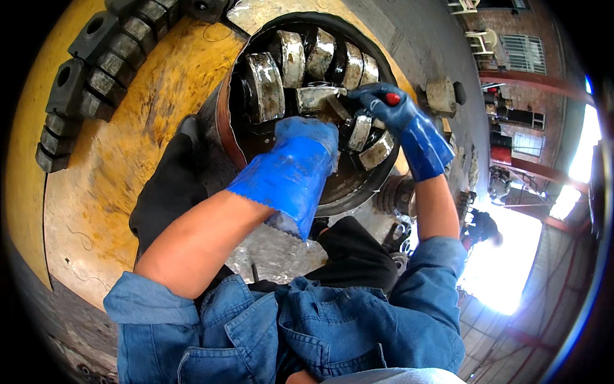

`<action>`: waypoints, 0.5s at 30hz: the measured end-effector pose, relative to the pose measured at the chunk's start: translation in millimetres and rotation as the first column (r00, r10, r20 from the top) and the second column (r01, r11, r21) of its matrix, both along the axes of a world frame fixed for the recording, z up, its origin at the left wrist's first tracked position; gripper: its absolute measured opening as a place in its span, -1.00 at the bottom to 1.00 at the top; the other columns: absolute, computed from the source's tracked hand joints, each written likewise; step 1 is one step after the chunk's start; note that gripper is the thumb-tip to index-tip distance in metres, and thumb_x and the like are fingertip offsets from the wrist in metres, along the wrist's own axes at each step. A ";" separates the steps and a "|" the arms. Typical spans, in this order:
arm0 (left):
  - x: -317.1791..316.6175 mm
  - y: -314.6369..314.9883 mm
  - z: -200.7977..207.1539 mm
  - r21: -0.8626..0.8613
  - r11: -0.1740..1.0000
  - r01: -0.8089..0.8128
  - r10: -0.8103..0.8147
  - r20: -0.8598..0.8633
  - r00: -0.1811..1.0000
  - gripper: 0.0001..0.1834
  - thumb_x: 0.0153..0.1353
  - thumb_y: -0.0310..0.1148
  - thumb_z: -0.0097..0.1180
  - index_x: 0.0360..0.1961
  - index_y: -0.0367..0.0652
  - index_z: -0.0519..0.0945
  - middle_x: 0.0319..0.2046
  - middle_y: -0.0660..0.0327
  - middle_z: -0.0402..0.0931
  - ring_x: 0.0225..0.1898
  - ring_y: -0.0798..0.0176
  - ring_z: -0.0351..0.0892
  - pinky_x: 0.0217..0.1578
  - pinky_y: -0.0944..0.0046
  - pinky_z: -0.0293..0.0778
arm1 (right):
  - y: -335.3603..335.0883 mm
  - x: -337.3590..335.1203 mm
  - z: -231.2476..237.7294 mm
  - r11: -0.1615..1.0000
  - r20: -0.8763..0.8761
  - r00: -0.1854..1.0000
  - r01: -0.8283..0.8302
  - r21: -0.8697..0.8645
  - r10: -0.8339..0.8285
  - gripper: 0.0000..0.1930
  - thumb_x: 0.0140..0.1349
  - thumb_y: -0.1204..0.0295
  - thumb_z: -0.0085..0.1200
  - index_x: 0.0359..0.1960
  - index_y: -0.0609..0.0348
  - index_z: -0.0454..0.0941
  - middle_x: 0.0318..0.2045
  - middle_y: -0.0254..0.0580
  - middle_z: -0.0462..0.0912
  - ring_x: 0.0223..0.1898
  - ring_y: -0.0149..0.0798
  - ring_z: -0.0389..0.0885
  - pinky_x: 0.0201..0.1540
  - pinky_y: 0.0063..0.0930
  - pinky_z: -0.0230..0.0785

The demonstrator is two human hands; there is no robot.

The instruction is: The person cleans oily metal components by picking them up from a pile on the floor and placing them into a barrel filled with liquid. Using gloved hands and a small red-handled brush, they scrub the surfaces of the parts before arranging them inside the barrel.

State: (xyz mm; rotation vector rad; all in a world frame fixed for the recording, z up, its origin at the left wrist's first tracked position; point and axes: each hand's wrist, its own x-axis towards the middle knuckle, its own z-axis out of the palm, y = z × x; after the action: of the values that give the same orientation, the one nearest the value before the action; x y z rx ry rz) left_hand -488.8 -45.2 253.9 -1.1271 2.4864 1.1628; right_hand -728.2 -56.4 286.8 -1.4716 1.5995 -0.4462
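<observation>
A round tub with dark, oily liquid stands in front of me, holding several wet, greasy metal blocks. Both my hands wear blue rubber gloves. My left hand reaches into the tub and is curled at the near side of one metal block; its fingertips are hidden under the glove's back. In my closed right hand is a scraper with a red handle end. Its flat blade points left and lies against the right end of that block.
Dark segmented metal parts line the yellow, stained sheet on the left. Another round metal part stands right of the tub. More machine parts lie near my right knee. A person is farther off to the right.
</observation>
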 end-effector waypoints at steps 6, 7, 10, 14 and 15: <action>-8.2 4.0 0.4 0.037 0.999 0.041 -0.040 -0.011 0.999 -0.47 0.15 -0.27 0.36 0.19 -0.01 0.66 0.10 0.13 0.73 0.15 -0.01 0.72 0.10 -0.05 0.63 | -66.5 -6.9 -31.2 0.980 -0.072 0.994 0.063 -0.190 -0.078 -0.74 0.41 0.47 0.17 0.08 0.18 0.73 -0.08 -0.16 0.81 -0.08 -0.33 0.75 0.06 -0.41 0.62; -10.0 3.9 -2.1 0.058 0.998 0.019 -0.018 -0.020 1.000 -0.47 0.15 -0.26 0.37 0.19 0.01 0.66 0.10 0.14 0.72 0.15 0.02 0.72 0.09 -0.07 0.63 | -84.6 -13.6 -39.4 0.979 -0.060 0.994 0.082 -0.187 -0.095 -0.75 0.42 0.47 0.18 0.06 0.18 0.74 -0.09 -0.16 0.82 -0.11 -0.32 0.76 0.04 -0.41 0.63; -14.1 6.2 -8.1 0.074 0.996 0.048 -0.047 -0.012 0.999 -0.48 0.16 -0.22 0.38 0.18 0.02 0.67 0.11 0.15 0.72 0.15 0.02 0.72 0.08 -0.10 0.62 | -120.8 -33.8 -49.2 0.985 -0.062 0.991 0.112 -0.131 -0.121 -0.70 0.49 0.31 0.16 0.08 0.22 0.74 -0.07 -0.15 0.82 -0.07 -0.25 0.76 0.07 -0.38 0.60; -10.6 6.1 -12.9 0.074 0.997 -0.003 0.006 -0.033 0.999 -0.53 0.21 -0.15 0.35 0.15 0.01 0.69 0.06 0.14 0.74 0.12 0.02 0.74 0.07 -0.10 0.61 | -127.5 -1.0 -14.2 0.954 -0.024 0.986 0.152 -0.257 -0.163 -0.76 0.41 0.38 0.20 -0.03 0.24 0.77 -0.16 -0.14 0.84 -0.22 -0.33 0.79 -0.04 -0.45 0.65; -9.2 5.2 -10.9 0.075 0.997 0.009 -0.007 -0.036 0.999 -0.54 0.23 -0.13 0.34 0.14 0.01 0.70 0.05 0.14 0.75 0.12 0.02 0.74 0.07 -0.10 0.61 | -131.0 -2.2 -16.0 0.943 -0.011 0.974 0.218 -0.252 -0.228 -0.76 0.40 0.38 0.21 -0.04 0.25 0.77 -0.17 -0.13 0.84 -0.22 -0.33 0.79 -0.07 -0.45 0.65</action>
State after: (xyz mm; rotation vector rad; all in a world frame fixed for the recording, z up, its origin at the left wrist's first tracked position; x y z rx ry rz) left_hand -498.0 -39.9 243.1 -1.0849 2.4484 1.2745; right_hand -730.4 -187.4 270.8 -1.4943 1.8030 -0.7763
